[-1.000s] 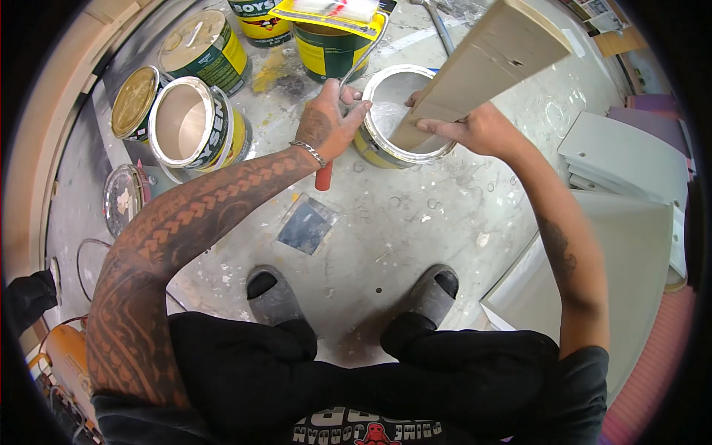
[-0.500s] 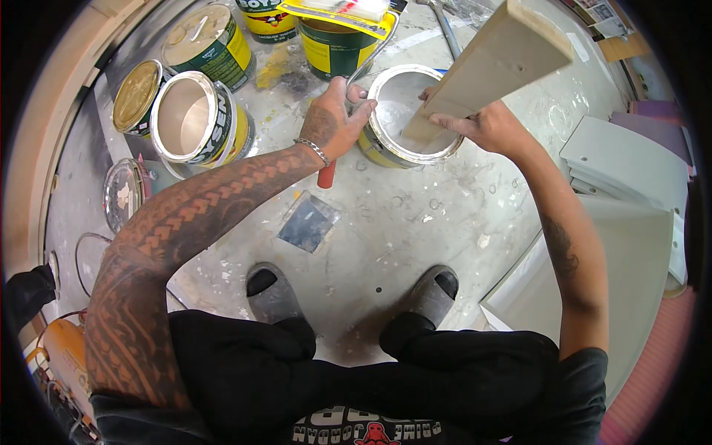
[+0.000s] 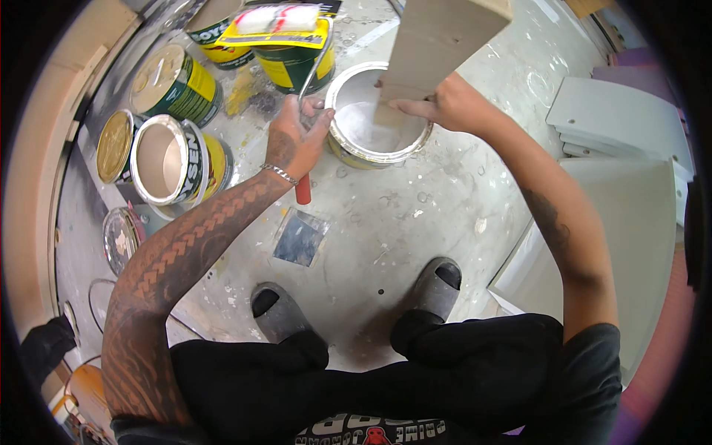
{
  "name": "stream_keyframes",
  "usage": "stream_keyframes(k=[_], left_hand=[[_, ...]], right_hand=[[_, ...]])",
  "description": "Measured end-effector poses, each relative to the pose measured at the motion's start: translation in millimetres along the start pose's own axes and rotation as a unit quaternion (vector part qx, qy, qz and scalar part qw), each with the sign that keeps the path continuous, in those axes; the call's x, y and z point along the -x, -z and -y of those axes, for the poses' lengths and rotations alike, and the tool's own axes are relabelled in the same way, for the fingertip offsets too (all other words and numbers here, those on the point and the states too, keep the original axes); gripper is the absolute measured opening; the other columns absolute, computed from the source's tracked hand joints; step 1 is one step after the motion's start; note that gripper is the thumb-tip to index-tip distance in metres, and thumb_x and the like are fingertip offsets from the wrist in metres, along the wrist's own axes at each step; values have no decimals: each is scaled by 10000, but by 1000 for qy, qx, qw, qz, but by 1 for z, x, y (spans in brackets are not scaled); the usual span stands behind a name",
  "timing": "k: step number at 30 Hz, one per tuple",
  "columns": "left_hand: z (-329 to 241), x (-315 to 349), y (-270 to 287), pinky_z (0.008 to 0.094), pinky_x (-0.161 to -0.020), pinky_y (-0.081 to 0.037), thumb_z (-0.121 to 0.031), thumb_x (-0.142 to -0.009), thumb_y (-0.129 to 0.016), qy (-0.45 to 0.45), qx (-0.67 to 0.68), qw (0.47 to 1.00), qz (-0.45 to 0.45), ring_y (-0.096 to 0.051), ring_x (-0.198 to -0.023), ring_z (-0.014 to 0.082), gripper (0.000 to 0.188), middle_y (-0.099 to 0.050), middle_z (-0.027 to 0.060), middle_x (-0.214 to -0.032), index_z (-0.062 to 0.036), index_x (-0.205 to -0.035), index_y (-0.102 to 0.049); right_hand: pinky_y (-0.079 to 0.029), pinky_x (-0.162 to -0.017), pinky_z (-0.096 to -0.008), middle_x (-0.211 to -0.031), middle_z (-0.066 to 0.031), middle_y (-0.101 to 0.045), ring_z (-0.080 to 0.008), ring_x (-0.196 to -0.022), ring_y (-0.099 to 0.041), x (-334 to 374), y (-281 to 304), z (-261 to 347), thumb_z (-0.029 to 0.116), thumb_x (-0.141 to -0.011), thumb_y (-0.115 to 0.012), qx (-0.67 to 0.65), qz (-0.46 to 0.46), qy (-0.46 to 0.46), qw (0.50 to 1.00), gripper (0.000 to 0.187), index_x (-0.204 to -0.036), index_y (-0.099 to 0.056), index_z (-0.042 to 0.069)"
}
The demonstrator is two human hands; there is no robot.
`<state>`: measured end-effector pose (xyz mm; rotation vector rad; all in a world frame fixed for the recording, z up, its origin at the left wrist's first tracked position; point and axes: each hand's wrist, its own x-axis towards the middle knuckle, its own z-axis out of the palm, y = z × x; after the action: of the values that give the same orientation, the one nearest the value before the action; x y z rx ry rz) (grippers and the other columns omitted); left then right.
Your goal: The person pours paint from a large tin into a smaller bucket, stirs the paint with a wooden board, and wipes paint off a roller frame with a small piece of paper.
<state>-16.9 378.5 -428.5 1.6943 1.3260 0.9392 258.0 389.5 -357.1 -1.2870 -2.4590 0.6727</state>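
Red is the colour of the handle (image 3: 302,191), which is gripped in the left hand (image 3: 295,137). A bent metal rod (image 3: 317,68) is extended upward from this grip, toward a white roller sleeve (image 3: 280,18) with red marking; whether rod and sleeve are joined cannot be told. A tan board (image 3: 441,44) is gripped along its edge by the right hand (image 3: 449,107), with the thumb laid across its near face. The board is held tilted, its lower end positioned within the mouth of a white-rimmed pail (image 3: 367,158). White material (image 3: 360,126) is contained in the pail.

Beyond the hands, the sleeve is placed over yellow packaging (image 3: 278,38), which is supported on a green and yellow can (image 3: 282,67). To the left, an uncovered pail (image 3: 215,159) is set between the left forearm and a gold-topped can (image 3: 115,148); a larger lidded can (image 3: 194,93) is located just behind. Nearer the feet, a dark square sheet (image 3: 298,241) is laid on the paint-spotted floor (image 3: 371,230). At the right, white panels (image 3: 615,122) are stacked.
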Motion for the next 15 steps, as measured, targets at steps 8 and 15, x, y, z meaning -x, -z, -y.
stream_keyframes(k=[8, 15], left_hand=[[6, 1, 6, 343, -661, -510, -215, -918, -724, 8, -3, 1000, -4, -647, -692, 175, 321, -725, 118, -1014, -30, -928, -462], [5, 1, -7, 328, -567, -489, -182, -939, -702, 0, 44, 999, 0, -603, -601, 127, 305, -711, 113, -1039, -35, -930, -435]], right_hand=[[-521, -945, -404, -1167, -112, -694, -282, -1072, -652, -5, -18, 17, 271, -892, -747, -90, -67, -50, 992, 324, -1183, -715, 132], [-544, -837, -433, -1038, -229, -710, -381, -906, -685, -6, -10, -3, 350, -860, -747, 4, -46, -1, 999, 434, -1162, -695, 43]])
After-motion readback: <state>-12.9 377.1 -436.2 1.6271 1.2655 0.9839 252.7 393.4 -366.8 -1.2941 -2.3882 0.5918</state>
